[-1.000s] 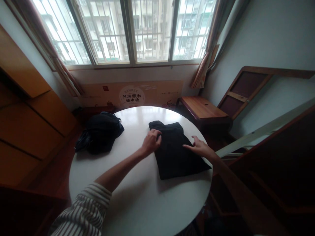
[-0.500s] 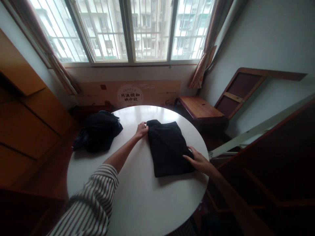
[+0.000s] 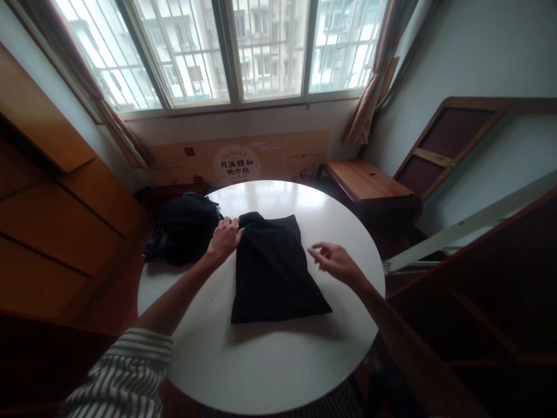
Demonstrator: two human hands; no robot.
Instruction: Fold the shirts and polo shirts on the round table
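Black cloth [image 3: 274, 270] lies flat, wider nearward; the left hand [image 3: 225, 237] curls at its far-left corner, grip unclear; the right hand [image 3: 334, 261] is half-open, empty.

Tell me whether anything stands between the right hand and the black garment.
Nothing visible does: the right hand is just right of the black garment, with only white tabletop showing between them. The dark clothing pile lies on the other side, beside the left hand.

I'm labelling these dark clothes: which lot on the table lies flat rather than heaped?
The black garment between the left hand and right hand. It lies mostly flat; the dark pile at left is bunched up.
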